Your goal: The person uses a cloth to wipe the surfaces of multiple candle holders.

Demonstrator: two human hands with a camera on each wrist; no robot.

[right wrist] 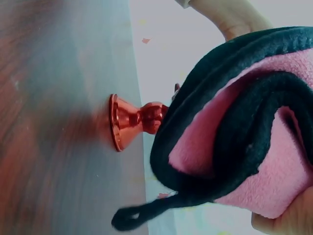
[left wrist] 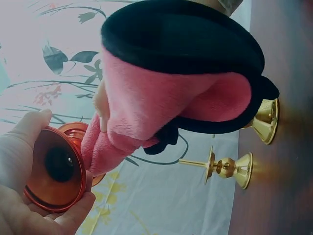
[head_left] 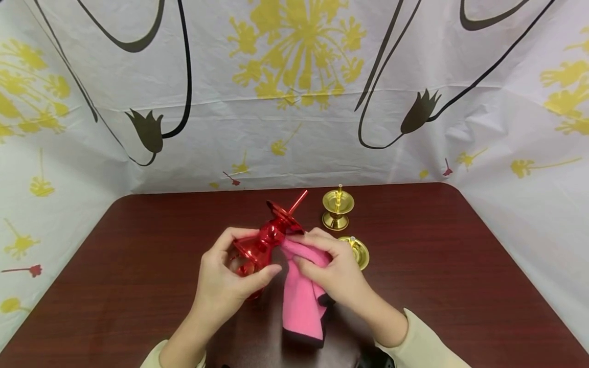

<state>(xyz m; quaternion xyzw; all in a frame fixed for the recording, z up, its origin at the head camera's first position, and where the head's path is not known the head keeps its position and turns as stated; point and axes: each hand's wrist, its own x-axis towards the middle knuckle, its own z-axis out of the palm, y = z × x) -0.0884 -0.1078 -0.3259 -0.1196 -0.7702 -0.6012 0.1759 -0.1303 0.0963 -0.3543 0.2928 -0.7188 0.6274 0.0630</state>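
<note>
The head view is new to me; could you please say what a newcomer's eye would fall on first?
Probably the shiny red holder, tilted in the left hand above the dark table. Next comes the pink cloth the right hand holds against it. Beyond, a gold holder stands upright, a second gold piece partly hidden by that hand.

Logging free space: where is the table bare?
Left of the left hand, to the table's left edge; right of the gold candle holders, to its right edge. Crowded: the middle, with right hand, pink cloth and red holder.
</note>
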